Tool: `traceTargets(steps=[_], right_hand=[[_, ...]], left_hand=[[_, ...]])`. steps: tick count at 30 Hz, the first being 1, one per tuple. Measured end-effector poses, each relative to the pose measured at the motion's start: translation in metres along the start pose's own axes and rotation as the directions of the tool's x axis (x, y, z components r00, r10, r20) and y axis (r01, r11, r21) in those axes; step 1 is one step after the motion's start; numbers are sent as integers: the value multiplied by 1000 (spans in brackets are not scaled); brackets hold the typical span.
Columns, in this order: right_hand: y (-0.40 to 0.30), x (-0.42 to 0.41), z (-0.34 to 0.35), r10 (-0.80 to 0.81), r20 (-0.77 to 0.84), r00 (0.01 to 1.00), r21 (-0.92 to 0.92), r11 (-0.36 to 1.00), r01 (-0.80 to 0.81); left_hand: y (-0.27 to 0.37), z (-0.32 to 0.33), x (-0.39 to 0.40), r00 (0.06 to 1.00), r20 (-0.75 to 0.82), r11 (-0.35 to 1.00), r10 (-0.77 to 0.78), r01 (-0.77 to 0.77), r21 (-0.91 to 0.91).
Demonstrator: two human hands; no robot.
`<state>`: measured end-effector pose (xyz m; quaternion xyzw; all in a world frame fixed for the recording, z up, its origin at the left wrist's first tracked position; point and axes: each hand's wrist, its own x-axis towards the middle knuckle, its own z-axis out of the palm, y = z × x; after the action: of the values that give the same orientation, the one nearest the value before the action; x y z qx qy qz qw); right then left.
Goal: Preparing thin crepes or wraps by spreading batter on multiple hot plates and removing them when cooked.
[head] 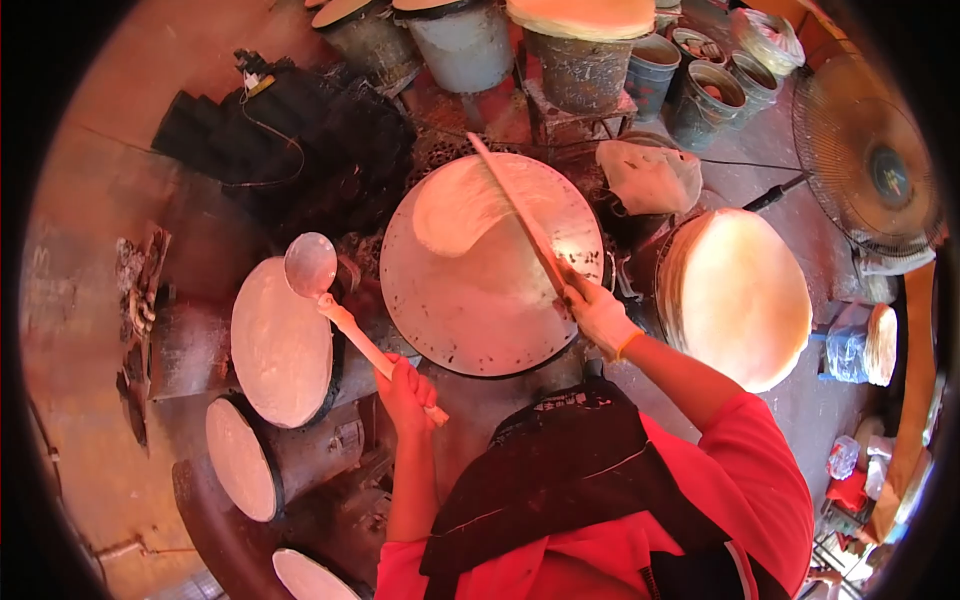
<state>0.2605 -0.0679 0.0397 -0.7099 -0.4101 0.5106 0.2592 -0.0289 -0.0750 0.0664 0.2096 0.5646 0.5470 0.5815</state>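
My left hand is closed around the wooden handle of a ladle. The ladle's metal bowl hangs over the near rim of a bucket of pale batter. My right hand, in a light glove, grips one end of a long flat wooden stick. That stick lies across a large round griddle, over a curved patch of pale batter on its far half. To the right of the griddle stands a tall stack of thin round flatbreads.
More batter buckets stand at the lower left. Dark cylinders lie at the upper left. Several buckets line the back, one topped with flatbreads. A standing fan is at the right. A pale cloth-like piece sits behind the stack.
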Motion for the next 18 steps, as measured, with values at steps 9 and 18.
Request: traceTargets(steps=[9,18], right_hand=[[-25,17,-23,-19,455,890,-546,784,296],[-27,66,-65,-8,474,880,-240,961,139]], left_hand=[[-18,23,-23,988,-157,999,3,-9,-33],[-33,38,-40,942,-335,999,28,-40,-29]])
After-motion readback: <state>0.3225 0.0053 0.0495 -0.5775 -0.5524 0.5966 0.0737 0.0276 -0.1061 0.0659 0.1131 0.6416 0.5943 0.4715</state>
